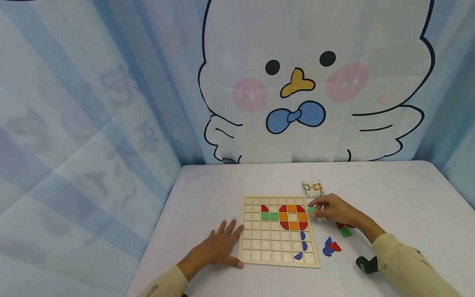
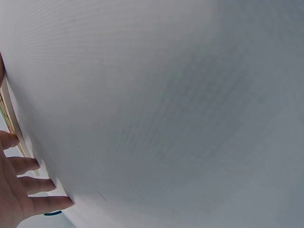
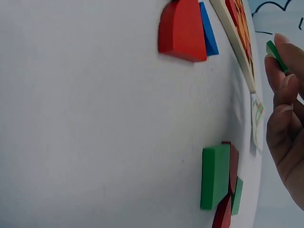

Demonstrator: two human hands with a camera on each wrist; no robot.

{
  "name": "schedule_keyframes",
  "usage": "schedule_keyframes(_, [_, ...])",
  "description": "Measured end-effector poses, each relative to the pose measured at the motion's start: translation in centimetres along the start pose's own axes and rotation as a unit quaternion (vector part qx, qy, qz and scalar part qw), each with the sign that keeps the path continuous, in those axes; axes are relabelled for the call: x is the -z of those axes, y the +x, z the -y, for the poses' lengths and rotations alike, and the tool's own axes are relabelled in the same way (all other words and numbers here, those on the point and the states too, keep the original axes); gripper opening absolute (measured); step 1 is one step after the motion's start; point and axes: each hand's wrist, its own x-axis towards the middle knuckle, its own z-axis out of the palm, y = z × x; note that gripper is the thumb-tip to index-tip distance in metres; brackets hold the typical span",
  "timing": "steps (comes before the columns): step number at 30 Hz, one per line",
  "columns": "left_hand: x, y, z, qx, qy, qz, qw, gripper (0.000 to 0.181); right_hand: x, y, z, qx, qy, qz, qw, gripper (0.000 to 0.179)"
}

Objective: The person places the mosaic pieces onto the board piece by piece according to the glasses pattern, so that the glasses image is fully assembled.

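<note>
My right hand (image 1: 331,207) pinches a green square tile (image 1: 311,210) between thumb and fingertips, just off the right edge of a wooden grid board (image 1: 272,258). The right wrist view shows the green tile (image 3: 277,56) held clear of the table. My left hand (image 1: 221,247) lies with fingers spread on the table, touching the board's left edge. In the board's upper right, red quarter-round and orange square pieces (image 1: 292,208) form a ring. Left of it sit green squares (image 1: 265,216) and a red quarter-round (image 1: 264,208). Blue half-rounds (image 1: 302,235) lie in cells lower right.
A small printed pattern card (image 1: 313,189) lies behind the board. Right of the board is a loose pile of blue pieces (image 1: 327,250) with a red piece (image 1: 335,246). Green (image 1: 345,232) and red pieces lie beneath my right forearm. A dark object (image 1: 366,265) sits beside the right sleeve.
</note>
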Motion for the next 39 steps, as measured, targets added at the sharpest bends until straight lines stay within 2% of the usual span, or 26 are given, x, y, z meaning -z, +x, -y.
schedule_keyframes(8, [0.0,0.0,0.1,0.001,-0.006,0.001,1.0,0.113,-1.5,1.8,1.5,0.044,0.015,0.02,0.9987,0.037])
schedule_keyframes(15, [0.2,0.1,-0.1,0.006,-0.004,0.004,1.0,0.113,-2.9,3.0,3.0,0.09,0.006,0.006,0.9959,0.03])
schedule_keyframes(23, [0.4,0.0,-0.4,0.005,-0.005,0.004,1.0,0.114,-4.3,4.1,4.0,0.076,0.016,-0.005,0.997,0.025])
schedule_keyframes(30, [0.2,0.2,-0.3,0.006,-0.004,-0.005,1.0,0.116,-5.1,4.8,4.7,0.095,0.004,-0.01,0.9954,0.025])
schedule_keyframes(39, [0.6,-0.1,-0.5,0.016,-0.02,-0.004,0.9997,0.115,-6.5,5.5,5.8,0.092,0.016,-0.007,0.9956,0.025])
